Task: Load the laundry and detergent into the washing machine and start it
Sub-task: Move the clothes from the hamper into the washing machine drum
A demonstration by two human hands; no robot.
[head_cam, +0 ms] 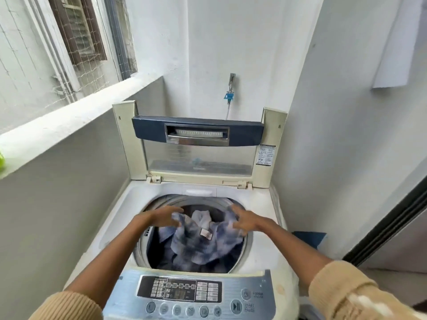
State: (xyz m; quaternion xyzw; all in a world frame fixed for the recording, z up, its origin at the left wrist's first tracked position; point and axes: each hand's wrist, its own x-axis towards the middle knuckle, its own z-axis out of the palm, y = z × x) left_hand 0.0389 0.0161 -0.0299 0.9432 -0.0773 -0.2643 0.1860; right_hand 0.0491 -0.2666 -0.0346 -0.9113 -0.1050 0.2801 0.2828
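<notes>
A white top-loading washing machine (261, 252) stands in front of me with its lid (198, 132) folded upright at the back. Blue and white laundry (198, 241) is piled in the drum, a small label showing on top. My left hand (161, 215) hovers over the drum's left side with fingers spread, touching the cloth's edge. Over the right side, my right hand (247, 219) is spread as well, blurred, right at the cloth. Neither hand clearly grips anything. The control panel (191, 294) with its start/pause button (236, 306) runs along the near edge. No detergent is in view.
A grey parapet wall (69, 144) closes the left side, with a green object (1, 161) on its ledge. A tap with a blue hose fitting (230, 94) is on the back wall. A white wall and a dark door frame (392, 222) stand at right.
</notes>
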